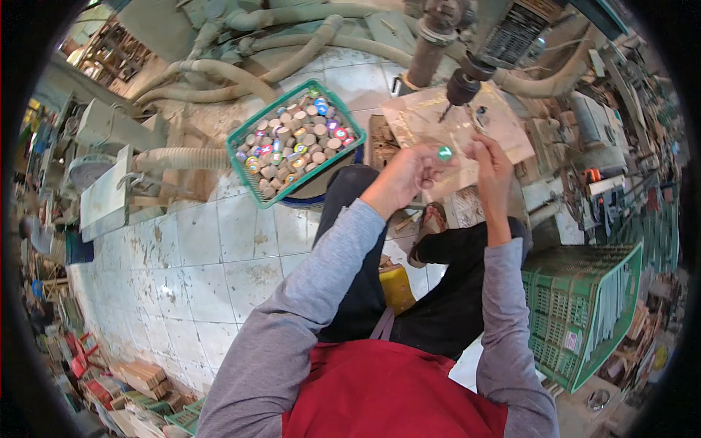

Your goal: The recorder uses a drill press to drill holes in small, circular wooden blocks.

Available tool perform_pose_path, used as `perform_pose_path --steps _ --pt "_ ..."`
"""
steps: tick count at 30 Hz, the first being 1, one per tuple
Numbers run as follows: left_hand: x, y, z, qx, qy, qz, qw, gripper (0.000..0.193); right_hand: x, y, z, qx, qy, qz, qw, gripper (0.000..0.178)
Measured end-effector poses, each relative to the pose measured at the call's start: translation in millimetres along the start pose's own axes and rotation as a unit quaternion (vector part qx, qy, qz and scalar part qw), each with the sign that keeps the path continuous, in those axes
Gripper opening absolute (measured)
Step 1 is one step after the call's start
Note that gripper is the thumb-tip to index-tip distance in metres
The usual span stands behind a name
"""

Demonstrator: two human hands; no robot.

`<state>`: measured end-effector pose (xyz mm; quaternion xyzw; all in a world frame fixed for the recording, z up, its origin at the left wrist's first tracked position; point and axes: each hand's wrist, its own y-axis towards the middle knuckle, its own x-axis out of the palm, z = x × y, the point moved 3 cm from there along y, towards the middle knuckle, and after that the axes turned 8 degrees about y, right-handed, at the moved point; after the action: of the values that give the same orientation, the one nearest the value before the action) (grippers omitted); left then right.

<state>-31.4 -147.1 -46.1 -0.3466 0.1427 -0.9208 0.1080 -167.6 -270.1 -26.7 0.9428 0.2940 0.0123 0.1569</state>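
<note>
My left hand [413, 174] has its fingers curled, with a small round wooden piece with a green printed face [445, 153] at the fingertips. Close by on the right, my right hand [491, 162] is closed in a pinch; whatever is between its fingertips is too small to make out. Both hands are above a wooden board [515, 135] under a drill press. The drill chuck [462, 87] with its bit points down just beyond my hands. To the left, a green plastic basket [244, 179] holds many round wooden pieces, some with coloured faces.
Beneath the basket is a dark round tub [310, 198]. A green crate [558, 292] stands at my right. Dusty hoses [193, 158] run along the far side and left. A small table machine [106, 193] stands at far left, and stacked wood [142, 378] lies near left.
</note>
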Motion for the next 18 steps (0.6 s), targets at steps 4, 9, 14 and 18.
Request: perform_pose_path --steps 4,9,14,18 --pt "3.6 -1.5 3.1 0.029 0.006 -0.024 0.999 0.03 11.9 2.3 -13.8 -0.045 0.007 -0.026 0.999 0.022" --pt "5.0 1.4 0.8 0.028 0.016 -0.025 0.999 0.037 21.6 -3.3 -31.6 -0.152 -0.112 -0.112 0.976 0.036" --pt "7.5 2.3 -0.6 0.047 0.04 -0.012 0.998 0.035 19.9 -4.5 -35.0 -0.206 -0.162 -0.132 0.956 0.036" --pt "3.6 5.9 -5.4 0.021 0.097 0.017 0.995 0.031 15.6 -6.5 -31.4 -0.237 -0.189 -0.11 0.947 0.032"
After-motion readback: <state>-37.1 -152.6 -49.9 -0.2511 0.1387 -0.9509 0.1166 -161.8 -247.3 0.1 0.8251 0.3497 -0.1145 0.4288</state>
